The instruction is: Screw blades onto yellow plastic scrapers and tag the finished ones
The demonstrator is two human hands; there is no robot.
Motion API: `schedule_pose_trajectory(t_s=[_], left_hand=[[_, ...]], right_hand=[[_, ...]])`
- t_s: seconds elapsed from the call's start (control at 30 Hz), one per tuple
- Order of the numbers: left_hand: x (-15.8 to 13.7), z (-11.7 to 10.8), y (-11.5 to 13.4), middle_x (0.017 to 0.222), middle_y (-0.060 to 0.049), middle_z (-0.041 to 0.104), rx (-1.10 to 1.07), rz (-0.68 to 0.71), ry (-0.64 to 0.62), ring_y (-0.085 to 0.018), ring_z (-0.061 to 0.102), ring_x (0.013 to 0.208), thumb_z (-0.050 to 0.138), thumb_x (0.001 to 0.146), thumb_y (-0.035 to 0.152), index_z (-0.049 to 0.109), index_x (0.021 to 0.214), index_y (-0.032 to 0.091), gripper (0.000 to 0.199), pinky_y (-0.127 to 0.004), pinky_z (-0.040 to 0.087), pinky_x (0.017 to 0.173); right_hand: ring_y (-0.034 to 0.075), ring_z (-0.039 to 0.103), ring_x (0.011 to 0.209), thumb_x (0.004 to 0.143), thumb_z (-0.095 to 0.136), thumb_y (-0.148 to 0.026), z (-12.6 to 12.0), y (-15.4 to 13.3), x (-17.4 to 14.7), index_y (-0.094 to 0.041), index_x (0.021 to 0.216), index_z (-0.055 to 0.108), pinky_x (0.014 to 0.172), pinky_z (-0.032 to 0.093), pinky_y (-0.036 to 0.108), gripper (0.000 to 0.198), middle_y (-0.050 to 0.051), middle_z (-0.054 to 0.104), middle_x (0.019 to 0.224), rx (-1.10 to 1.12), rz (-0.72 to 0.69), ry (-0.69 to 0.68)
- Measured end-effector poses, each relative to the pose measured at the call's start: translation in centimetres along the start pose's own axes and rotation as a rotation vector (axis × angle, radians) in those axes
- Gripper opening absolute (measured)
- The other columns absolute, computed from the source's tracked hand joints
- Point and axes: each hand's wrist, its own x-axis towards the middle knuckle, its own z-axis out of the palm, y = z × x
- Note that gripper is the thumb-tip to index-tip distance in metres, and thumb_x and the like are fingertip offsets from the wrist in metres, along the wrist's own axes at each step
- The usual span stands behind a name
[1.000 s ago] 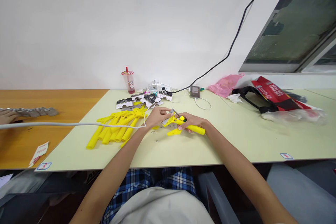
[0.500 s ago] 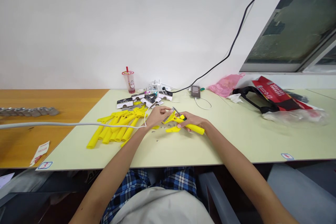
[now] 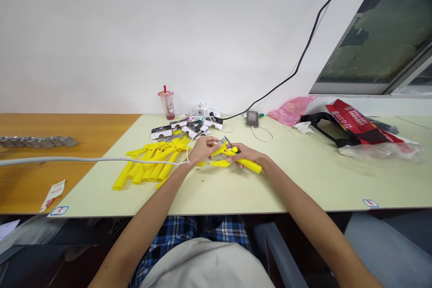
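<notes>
Both hands meet at centre frame over the pale green table: the right hand is wrapped around the handle of a yellow peeler, which lies low over the table, its forked head pointing left. The left hand pinches at that head with fingertips closed; whether it holds a small part I cannot tell. Just left of centre, a pile of yellow handles fans across the table, with tiny screws scattered near the hands. Behind, black cards and a red-lidded cup sit by the white wall. At right, a red bag lies under the window; at left, an orange wooden table adjoins.
</notes>
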Motion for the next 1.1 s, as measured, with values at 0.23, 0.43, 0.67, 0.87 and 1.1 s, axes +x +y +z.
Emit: schedule_pose_trajectory(t_s=[0.23, 0.43, 0.67, 0.87, 1.1], left_hand=[[0.05, -0.16, -0.15, 0.069, -0.001, 0.070, 0.028, 0.010, 0.066, -0.015, 0.058, 0.057, 0.091, 0.078, 0.056, 0.083, 0.112, 0.015, 0.054, -0.026, 0.044, 0.051], [0.16, -0.39, 0.08, 0.064, 0.001, 0.066, 0.037, 0.011, 0.098, -0.014, 0.054, 0.058, 0.092, 0.075, 0.053, 0.084, 0.108, 0.014, 0.052, -0.026, 0.040, 0.055], [-0.17, -0.04, 0.36, 0.063, 0.001, 0.064, -0.005, -0.017, 0.082, -0.015, 0.054, 0.056, 0.091, 0.077, 0.054, 0.084, 0.112, 0.015, 0.054, -0.028, 0.050, 0.052], [-0.17, 0.03, 0.22, 0.067, -0.003, 0.070, -0.027, -0.038, 0.099, -0.017, 0.059, 0.061, 0.092, 0.077, 0.056, 0.084, 0.111, 0.014, 0.054, -0.030, 0.056, 0.054], [-0.15, 0.02, 0.26, 0.073, -0.006, 0.074, -0.036, -0.033, 0.120, -0.021, 0.066, 0.067, 0.093, 0.075, 0.065, 0.083, 0.104, 0.015, 0.059, -0.030, 0.057, 0.053]], right_hand=[[0.012, 0.060, 0.048, 0.073, 0.099, -0.040, 0.07, -0.09, 0.23, -0.026, 0.155, 0.052, 0.046, 0.052, 0.025, 0.095, -0.004, 0.075, 0.084, -0.017, -0.040, 0.080], [0.013, 0.064, 0.049, 0.072, 0.100, -0.034, 0.39, 0.05, 0.60, -0.031, 0.182, 0.006, 0.048, 0.056, 0.027, 0.144, -0.001, 0.080, 0.095, -0.023, -0.106, 0.128], [0.011, 0.066, 0.051, 0.078, 0.096, -0.034, 0.47, -0.05, 0.33, -0.035, 0.179, 0.033, 0.049, 0.057, 0.026, 0.120, 0.001, 0.082, 0.108, -0.065, -0.129, 0.067], [0.012, 0.066, 0.050, 0.081, 0.093, -0.035, -0.03, 0.31, 0.55, -0.030, 0.177, 0.039, 0.051, 0.057, 0.026, 0.110, -0.004, 0.079, 0.088, -0.111, -0.123, 0.080], [0.012, 0.065, 0.049, 0.082, 0.093, -0.034, 0.01, 0.27, 0.44, -0.028, 0.177, 0.040, 0.051, 0.055, 0.025, 0.109, -0.004, 0.080, 0.087, -0.110, -0.120, 0.098]])
